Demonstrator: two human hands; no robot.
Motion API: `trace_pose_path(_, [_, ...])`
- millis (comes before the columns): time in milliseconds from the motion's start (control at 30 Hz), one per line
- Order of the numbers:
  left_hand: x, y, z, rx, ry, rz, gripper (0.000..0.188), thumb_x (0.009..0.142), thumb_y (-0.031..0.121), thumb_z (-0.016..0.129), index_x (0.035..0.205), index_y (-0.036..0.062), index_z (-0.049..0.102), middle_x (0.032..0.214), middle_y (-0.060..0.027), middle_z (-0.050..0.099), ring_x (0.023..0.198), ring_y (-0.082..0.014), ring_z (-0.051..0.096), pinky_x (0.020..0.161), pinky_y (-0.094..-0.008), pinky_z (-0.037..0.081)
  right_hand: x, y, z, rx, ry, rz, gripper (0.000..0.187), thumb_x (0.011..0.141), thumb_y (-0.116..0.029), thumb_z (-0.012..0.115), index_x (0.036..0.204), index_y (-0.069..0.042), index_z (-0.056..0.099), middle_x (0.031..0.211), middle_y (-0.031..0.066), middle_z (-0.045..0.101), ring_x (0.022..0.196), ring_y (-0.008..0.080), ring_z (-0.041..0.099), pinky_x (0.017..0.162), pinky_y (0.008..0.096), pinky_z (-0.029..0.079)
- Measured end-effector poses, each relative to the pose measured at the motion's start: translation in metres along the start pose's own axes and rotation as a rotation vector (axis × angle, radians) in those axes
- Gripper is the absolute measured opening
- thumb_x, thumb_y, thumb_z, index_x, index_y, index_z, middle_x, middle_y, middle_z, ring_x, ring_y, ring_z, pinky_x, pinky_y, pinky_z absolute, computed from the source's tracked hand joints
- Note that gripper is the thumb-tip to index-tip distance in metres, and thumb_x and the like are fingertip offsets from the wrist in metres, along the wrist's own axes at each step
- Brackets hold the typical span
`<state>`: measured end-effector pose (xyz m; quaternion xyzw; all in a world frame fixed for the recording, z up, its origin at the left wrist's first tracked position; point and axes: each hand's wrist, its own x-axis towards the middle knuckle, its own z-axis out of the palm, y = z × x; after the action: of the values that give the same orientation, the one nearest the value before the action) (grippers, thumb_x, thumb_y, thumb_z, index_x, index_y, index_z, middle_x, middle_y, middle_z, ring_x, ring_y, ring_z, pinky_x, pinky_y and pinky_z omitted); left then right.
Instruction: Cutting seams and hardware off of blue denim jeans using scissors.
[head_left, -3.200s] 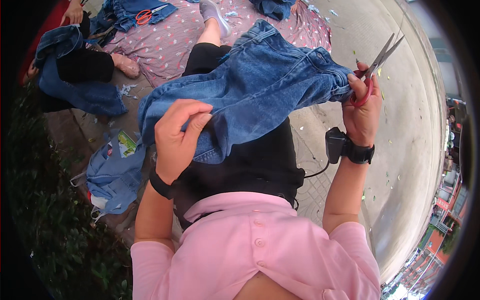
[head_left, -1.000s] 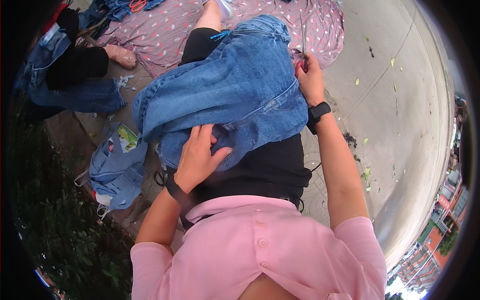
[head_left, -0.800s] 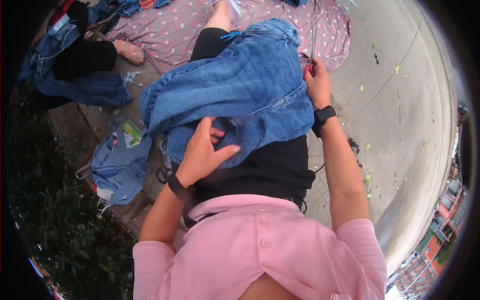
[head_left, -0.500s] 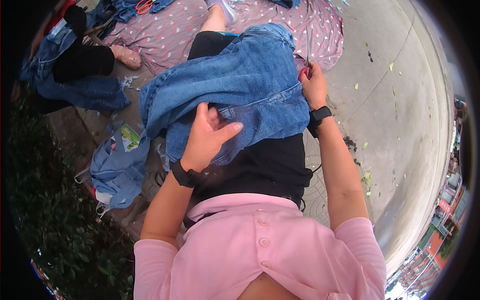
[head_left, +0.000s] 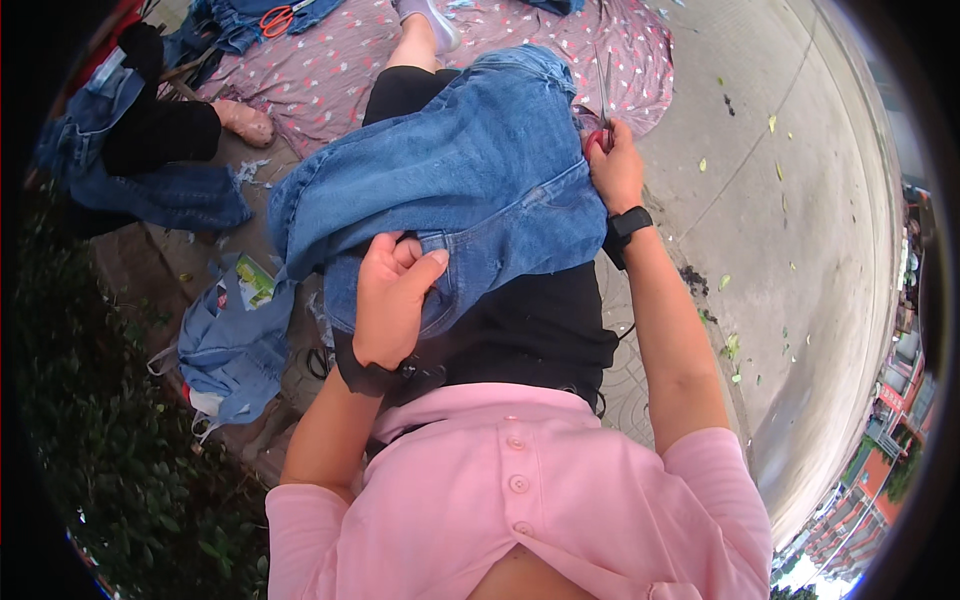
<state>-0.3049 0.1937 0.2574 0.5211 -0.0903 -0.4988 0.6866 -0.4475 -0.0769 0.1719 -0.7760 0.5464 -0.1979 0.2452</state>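
Outdoor pavement (head_left: 750, 250); blue jeans (head_left: 440, 150) across a black-clad lap (head_left: 530, 335). Left hand (head_left: 388, 300) curled at the jeans, pinch unclear; right hand (head_left: 618, 172) grips red-handled scissors (head_left: 597, 140). Best keep fabric taut, blades turned outward.

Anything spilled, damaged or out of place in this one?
Some litter stands out: pale scraps strewn by a co-worker's foot, and a dark clump right of the right forearm. Both look untidy on the paved ground. The denim garment over the black trousers is rumpled, with no damage I can make out.
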Motion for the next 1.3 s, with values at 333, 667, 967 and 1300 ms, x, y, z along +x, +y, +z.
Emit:
trace_pose_path(333, [0.013, 0.002, -0.001, 0.132, -0.039, -0.324, 0.049, 0.085, 0.013, 0.064, 0.124, -0.0049, 0.041, 0.103, -0.0057, 0.059, 0.087, -0.0096, 0.057, 0.069, -0.0219, 0.046, 0.008, -0.058, -0.065, 0.067, 0.161, -0.208, 0.036, 0.081, -0.020, 0.067, 0.113, -0.006, 0.055, 0.084, 0.0107, 0.068, 0.078, 0.0260, 0.067, 0.067, 0.0346, 0.049])
trace_pose_path(667, [0.013, -0.008, 0.011, 0.240, -0.111, -0.113, 0.049, 0.078, -0.002, 0.061, 0.123, -0.0072, 0.043, 0.117, -0.0126, 0.057, 0.103, -0.0166, 0.057, 0.089, -0.0293, 0.046, -0.029, -0.115, -0.030, 0.033, -0.077, -0.621, 0.036, 0.080, -0.009, 0.068, 0.114, -0.005, 0.055, 0.094, 0.0107, 0.068, 0.087, 0.0190, 0.067, 0.072, 0.0290, 0.052])
trace_pose_path(967, [0.020, 0.003, 0.003, -0.050, -0.199, -0.220, 0.036, 0.082, 0.001, 0.052, 0.116, -0.0070, 0.049, 0.106, -0.0090, 0.061, 0.094, -0.0142, 0.059, 0.085, -0.0280, 0.046, -0.015, -0.088, -0.019, 0.388, -0.190, -0.390, 0.041, 0.080, -0.005, 0.069, 0.117, -0.002, 0.051, 0.099, 0.0084, 0.067, 0.095, 0.0151, 0.065, 0.082, 0.0265, 0.050])
trace_pose_path(1300, [-0.007, -0.003, 0.003, 0.483, 0.114, 0.027, 0.041, 0.075, 0.003, 0.068, 0.110, -0.0004, 0.048, 0.103, -0.0096, 0.052, 0.088, -0.0153, 0.056, 0.079, -0.0318, 0.048, -0.015, -0.087, -0.021, 0.381, -0.218, -0.438, 0.041, 0.081, -0.004, 0.068, 0.118, -0.003, 0.051, 0.098, 0.0086, 0.067, 0.094, 0.0150, 0.064, 0.081, 0.0265, 0.049])
